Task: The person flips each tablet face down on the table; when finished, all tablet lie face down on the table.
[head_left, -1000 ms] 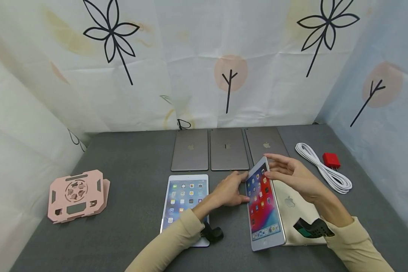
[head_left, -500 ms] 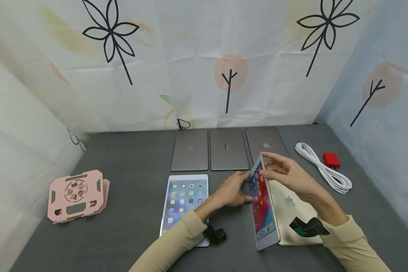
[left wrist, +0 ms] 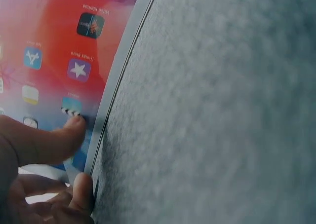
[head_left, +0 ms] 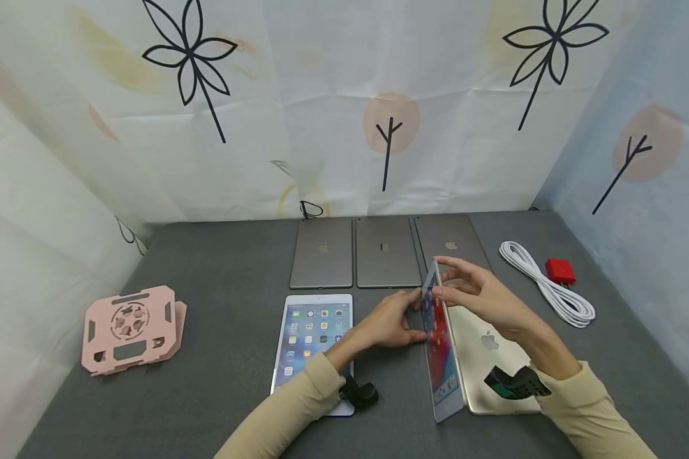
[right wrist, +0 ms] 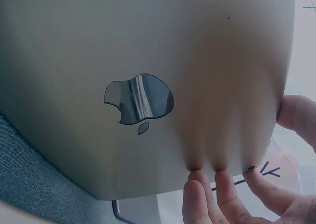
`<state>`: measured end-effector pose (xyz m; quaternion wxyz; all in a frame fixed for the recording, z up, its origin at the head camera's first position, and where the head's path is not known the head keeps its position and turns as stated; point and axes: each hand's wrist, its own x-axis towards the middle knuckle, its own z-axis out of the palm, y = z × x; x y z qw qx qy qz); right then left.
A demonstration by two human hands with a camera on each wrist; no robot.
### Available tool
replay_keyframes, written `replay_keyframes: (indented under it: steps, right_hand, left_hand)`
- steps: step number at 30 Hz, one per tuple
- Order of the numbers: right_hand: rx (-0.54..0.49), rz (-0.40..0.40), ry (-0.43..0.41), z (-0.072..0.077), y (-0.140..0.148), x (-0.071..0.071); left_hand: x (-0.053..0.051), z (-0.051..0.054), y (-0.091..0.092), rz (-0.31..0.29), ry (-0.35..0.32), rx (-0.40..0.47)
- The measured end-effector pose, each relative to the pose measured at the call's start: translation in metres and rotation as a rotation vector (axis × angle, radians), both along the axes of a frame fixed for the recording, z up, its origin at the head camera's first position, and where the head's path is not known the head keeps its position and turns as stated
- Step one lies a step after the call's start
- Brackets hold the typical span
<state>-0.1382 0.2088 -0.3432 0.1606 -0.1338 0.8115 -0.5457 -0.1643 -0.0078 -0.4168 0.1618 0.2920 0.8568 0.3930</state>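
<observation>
A white-framed tablet (head_left: 443,360) stands steeply tilted on the table, its lit red and blue screen facing left. My left hand (head_left: 392,322) grips its left long edge; in the left wrist view the thumb (left wrist: 54,142) lies over the screen and the fingers are at the edge. With fingertips and thumb, my right hand (head_left: 482,296) holds the tablet's far upper corner. The right wrist view shows its pale back (right wrist: 74,86) with a shiny apple logo. Just right of it lies a gold tablet (head_left: 505,363), back up, partly hidden.
Another white tablet (head_left: 312,331) lies screen up, partly under the left forearm. Three grey tablets, including a middle one (head_left: 386,252), lie back up in a row behind. A coiled white cable (head_left: 551,287) and red charger (head_left: 560,271) are at right, a pink plastic stand (head_left: 129,331) at left.
The held tablet has tipped up more steeply, its screen turning toward the left. My right hand has moved slightly left with its upper corner; the left hand has barely moved.
</observation>
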Motion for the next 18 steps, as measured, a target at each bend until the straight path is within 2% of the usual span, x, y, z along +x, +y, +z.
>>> replay_keyframes:
  steps: [5, 13, 15, 18]
  right_hand:
    - [0.0, 0.006, 0.0, -0.002, -0.002, 0.0]
    - [0.0, 0.023, -0.008, -0.003, -0.006, -0.001]
    - [0.003, 0.022, -0.014, -0.004, -0.008, -0.002]
    - [0.014, 0.021, -0.024, -0.006, -0.01, -0.002]
  left_hand:
    - [-0.002, 0.009, -0.007, -0.007, -0.099, 0.127]
    - [-0.005, 0.037, -0.016, -0.01, -0.144, 0.394]
    - [-0.004, 0.042, -0.017, -0.011, -0.164, 0.431]
    - [-0.004, 0.046, -0.018, -0.019, -0.171, 0.441]
